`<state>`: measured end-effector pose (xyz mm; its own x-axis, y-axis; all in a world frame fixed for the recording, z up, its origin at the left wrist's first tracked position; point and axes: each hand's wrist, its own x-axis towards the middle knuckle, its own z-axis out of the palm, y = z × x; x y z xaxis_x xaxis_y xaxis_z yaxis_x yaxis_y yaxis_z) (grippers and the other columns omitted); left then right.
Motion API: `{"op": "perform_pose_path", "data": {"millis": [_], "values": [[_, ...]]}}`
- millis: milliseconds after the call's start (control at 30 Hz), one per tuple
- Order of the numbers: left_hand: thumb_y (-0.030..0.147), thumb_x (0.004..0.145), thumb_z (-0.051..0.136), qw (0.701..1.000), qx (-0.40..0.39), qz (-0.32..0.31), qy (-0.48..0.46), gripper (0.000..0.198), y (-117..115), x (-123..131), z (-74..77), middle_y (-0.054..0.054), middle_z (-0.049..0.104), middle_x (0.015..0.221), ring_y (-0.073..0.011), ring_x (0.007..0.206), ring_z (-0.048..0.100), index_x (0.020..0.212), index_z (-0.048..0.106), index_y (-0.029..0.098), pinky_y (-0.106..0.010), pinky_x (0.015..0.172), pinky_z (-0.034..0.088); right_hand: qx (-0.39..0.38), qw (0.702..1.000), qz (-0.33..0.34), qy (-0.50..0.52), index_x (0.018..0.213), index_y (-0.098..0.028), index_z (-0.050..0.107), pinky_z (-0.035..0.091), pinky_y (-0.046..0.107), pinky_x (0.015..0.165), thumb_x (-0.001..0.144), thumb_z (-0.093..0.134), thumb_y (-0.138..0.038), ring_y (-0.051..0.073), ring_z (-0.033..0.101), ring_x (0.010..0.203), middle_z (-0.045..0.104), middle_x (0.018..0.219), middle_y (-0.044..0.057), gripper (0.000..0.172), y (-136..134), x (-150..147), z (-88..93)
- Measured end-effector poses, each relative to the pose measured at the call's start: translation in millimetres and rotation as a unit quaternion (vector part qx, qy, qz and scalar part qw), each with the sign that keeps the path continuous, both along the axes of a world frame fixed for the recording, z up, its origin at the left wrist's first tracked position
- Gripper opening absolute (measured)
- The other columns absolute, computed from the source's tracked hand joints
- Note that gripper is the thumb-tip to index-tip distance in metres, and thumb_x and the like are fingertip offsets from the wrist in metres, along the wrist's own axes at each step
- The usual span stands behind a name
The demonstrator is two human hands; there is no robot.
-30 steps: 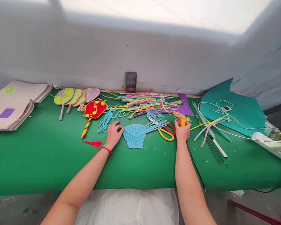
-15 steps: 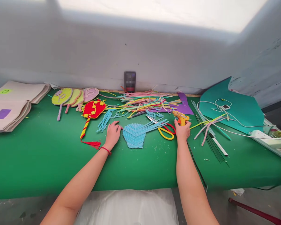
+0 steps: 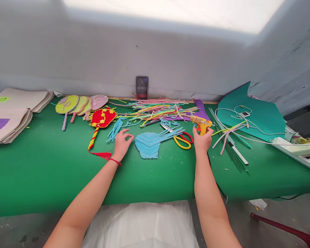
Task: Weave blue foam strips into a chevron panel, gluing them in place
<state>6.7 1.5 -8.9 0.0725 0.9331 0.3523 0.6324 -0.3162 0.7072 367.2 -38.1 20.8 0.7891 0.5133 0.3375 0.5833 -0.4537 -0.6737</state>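
Note:
My right hand point(image 3: 203, 140) is wrapped round the handle of a yellow-orange hot glue gun point(image 3: 204, 124), held above the table with its nozzle towards the left. Between my hands lies a flat piece covered in blue pipe cleaners point(image 3: 147, 146), set in a chevron pattern, with loose ends reaching right. Just left of it, my left hand point(image 3: 122, 142) is open, its fingers curved and apart. A bunch of loose blue pipe cleaners point(image 3: 114, 131) lies beside its fingers. Scissors point(image 3: 183, 140) with red and yellow handles rest near the glue gun.
A red fan with a tassel point(image 3: 103, 117) and several pastel fans point(image 3: 67, 104) lie to the left. Mixed pipe cleaners point(image 3: 157, 109) are heaped at the back. On the right are a teal sheet point(image 3: 260, 119), white cables, a power strip point(image 3: 281, 142) and thin wires point(image 3: 235, 158).
My left hand has lifted slightly and its fingers have spread. My right hand has raised the glue gun a little and moved right. The view has shifted slightly.

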Motion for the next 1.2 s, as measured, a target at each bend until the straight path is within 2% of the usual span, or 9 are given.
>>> {"op": "perform_pose_path", "data": {"millis": [100, 200, 300, 400, 533, 733, 900, 1033, 1200], "values": [[0.03, 0.082, 0.056, 1.0, 0.018, -0.007, 0.005, 0.013, -3.9, 2.7, 3.2, -0.007, 0.059, 0.12, -0.0253, 0.118, 0.05, 0.077, 0.065, 0.022, -0.049, 0.108, 0.026, 0.002, 0.998, 0.057, -0.017, 0.113, -0.021, 0.043, 0.042, 0.034, 0.069, 0.069, 0.059, -0.059, 0.028, 0.061, 0.087, 0.064, 0.1, 0.01, 0.06, -17.0, -26.5, 17.7], [0.03, 0.082, 0.058, 0.999, 0.029, -0.014, 0.021, 0.012, -6.7, 4.9, 4.3, -0.006, 0.058, 0.121, -0.0255, 0.121, 0.047, 0.075, 0.064, 0.023, -0.051, 0.11, 0.02, -0.019, 0.992, 0.123, 0.01, 0.114, -0.024, 0.043, 0.042, 0.033, 0.068, 0.067, 0.059, -0.062, 0.026, 0.061, 0.085, 0.065, 0.1, 0.007, 0.063, -34.8, -58.5, 23.1], [0.029, 0.08, 0.059, 0.999, 0.032, -0.016, 0.028, 0.009, -6.9, 5.7, 4.3, -0.006, 0.058, 0.12, -0.0249, 0.119, 0.049, 0.074, 0.062, 0.022, -0.051, 0.11, 0.02, -0.076, 0.98, 0.177, 0.05, 0.114, -0.025, 0.044, 0.043, 0.032, 0.067, 0.067, 0.058, -0.064, 0.026, 0.061, 0.086, 0.064, 0.105, 0.007, 0.062, -47.2, -85.2, 13.3], [0.025, 0.078, 0.059, 0.999, 0.032, -0.021, 0.022, 0.006, -6.3, 7.5, 4.1, -0.007, 0.058, 0.118, -0.0239, 0.114, 0.052, 0.073, 0.058, 0.022, -0.048, 0.108, 0.026, -0.128, 0.968, 0.204, 0.064, 0.114, -0.025, 0.045, 0.043, 0.033, 0.067, 0.068, 0.056, -0.061, 0.026, 0.061, 0.088, 0.063, 0.109, 0.007, 0.059, -49.9, -98.3, -1.7], [0.019, 0.076, 0.058, 0.998, 0.038, -0.047, 0.022, 0.006, -8.6, 13.3, 4.5, -0.007, 0.059, 0.113, -0.0233, 0.11, 0.053, 0.071, 0.054, 0.021, -0.045, 0.103, 0.033, -0.15, 0.958, 0.236, 0.061, 0.116, -0.025, 0.044, 0.045, 0.034, 0.07, 0.069, 0.055, -0.06, 0.026, 0.061, 0.094, 0.062, 0.112, 0.006, 0.059, -44.7, -99.4, -14.1], [0.017, 0.077, 0.056, 0.997, 0.036, -0.064, 0.019, 0.013, -12.0, 16.4, 8.5, -0.005, 0.061, 0.108, -0.0221, 0.107, 0.055, 0.067, 0.049, 0.022, -0.045, 0.103, 0.033, -0.143, 0.956, 0.246, 0.075, 0.114, -0.025, 0.046, 0.045, 0.034, 0.071, 0.067, 0.057, -0.062, 0.026, 0.061, 0.095, 0.062, 0.112, 0.008, 0.061, -40.2, -97.4, -17.9], [0.028, 0.082, 0.055, 0.999, 0.032, -0.036, 0.007, 0.008, -4.0, 8.3, 3.8, -0.005, 0.061, 0.109, -0.0223, 0.107, 0.055, 0.076, 0.058, 0.023, -0.045, 0.102, 0.035, -0.119, 0.959, 0.237, 0.098, 0.114, -0.023, 0.045, 0.044, 0.034, 0.071, 0.067, 0.056, -0.064, 0.026, 0.062, 0.088, 0.064, 0.106, 0.009, 0.064, -38.5, -94.8, -17.5], [0.028, 0.083, 0.054, 0.999, 0.026, -0.032, 0.001, 0.011, 2.1, 4.6, -3.3, -0.006, 0.062, 0.109, -0.0218, 0.107, 0.055, 0.082, 0.064, 0.023, -0.042, 0.099, 0.038, -0.133, 0.962, 0.225, 0.084, 0.114, -0.023, 0.046, 0.044, 0.032, 0.069, 0.068, 0.055, -0.064, 0.026, 0.061, 0.089, 0.064, 0.106, 0.008, 0.062, -35.3, -95.7, -16.1], [0.028, 0.085, 0.051, 0.999, 0.015, -0.034, -0.004, 0.016, 4.1, 7.2, -4.3, -0.006, 0.063, 0.106, -0.021, 0.105, 0.055, 0.081, 0.065, 0.022, -0.043, 0.103, 0.035, -0.134, 0.963, 0.226, 0.058, 0.115, -0.023, 0.046, 0.044, 0.032, 0.068, 0.07, 0.054, -0.062, 0.027, 0.062, 0.091, 0.064, 0.106, 0.008, 0.06, -32.0, -98.9, -16.1]]}}
